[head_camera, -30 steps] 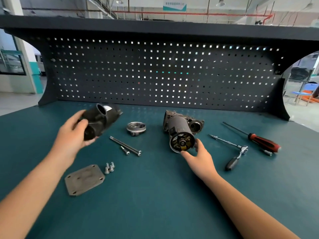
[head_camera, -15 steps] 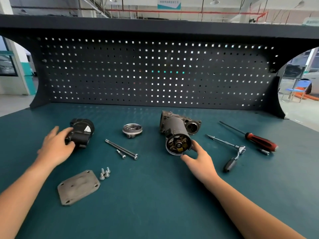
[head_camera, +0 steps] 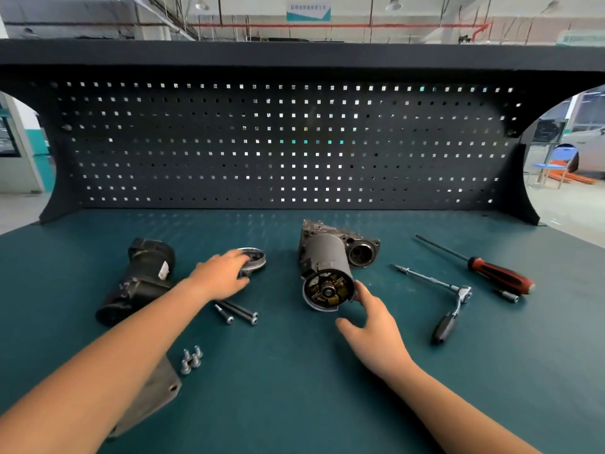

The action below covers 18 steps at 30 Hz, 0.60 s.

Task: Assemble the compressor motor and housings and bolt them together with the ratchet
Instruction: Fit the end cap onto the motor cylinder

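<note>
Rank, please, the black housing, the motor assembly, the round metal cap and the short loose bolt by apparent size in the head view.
1. The black housing and the motor assembly: about alike, too close to rank.
2. The round metal cap, partly under the left hand.
3. The short loose bolt.
</note>
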Motion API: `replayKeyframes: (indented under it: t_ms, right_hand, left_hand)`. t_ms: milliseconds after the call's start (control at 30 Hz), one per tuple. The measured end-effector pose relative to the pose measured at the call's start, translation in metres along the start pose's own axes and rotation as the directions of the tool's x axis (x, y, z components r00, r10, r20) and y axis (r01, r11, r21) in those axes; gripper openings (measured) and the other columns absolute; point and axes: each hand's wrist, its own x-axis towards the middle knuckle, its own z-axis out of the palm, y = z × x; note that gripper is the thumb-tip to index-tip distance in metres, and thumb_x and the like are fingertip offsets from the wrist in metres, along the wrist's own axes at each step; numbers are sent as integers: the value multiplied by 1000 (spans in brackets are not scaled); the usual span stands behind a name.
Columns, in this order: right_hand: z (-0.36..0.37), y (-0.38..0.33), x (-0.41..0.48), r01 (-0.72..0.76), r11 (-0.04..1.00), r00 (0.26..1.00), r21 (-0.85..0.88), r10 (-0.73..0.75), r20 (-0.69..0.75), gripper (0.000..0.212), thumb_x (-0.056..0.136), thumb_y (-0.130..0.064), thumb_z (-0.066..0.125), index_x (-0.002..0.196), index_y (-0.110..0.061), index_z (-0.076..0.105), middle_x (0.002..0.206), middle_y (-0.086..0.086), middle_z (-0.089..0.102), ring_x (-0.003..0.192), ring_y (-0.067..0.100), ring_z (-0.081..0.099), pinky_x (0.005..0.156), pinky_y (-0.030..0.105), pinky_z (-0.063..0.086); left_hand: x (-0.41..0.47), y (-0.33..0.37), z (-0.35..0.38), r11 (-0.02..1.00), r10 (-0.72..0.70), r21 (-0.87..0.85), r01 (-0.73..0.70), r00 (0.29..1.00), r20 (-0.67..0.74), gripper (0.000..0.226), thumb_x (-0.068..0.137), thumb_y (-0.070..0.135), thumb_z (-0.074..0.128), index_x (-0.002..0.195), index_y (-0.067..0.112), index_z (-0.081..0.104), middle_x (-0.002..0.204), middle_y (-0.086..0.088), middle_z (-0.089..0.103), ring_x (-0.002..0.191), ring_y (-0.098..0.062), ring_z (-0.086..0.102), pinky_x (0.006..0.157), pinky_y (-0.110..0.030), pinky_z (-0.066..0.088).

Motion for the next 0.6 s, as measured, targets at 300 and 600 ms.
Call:
replayKeyframes:
  t_ms: [300,600]
  right_hand:
    - [-2,2,3,-23,996,999,85,25,-29,52,84,-10,58,132,-23,44,122,-7,51,114,5,44,90,13,29]
    - [-9,0,6,-65,982,996,175,76,-52,62,87,-15,60,142,-19,34,135,1,47,119,10,45,94,19,32]
  left_hand:
    - [25,8,1,968,-210,-168,184,966,-150,24,80,27,62,98,12,56,108,-9,60,93,-28,56,70,-30,39]
    - [-42,21,-57,604,-249,-773,-195,875,-415,14,84,12,65,89,23,58,102,2,65,90,-10,63,85,-25,50]
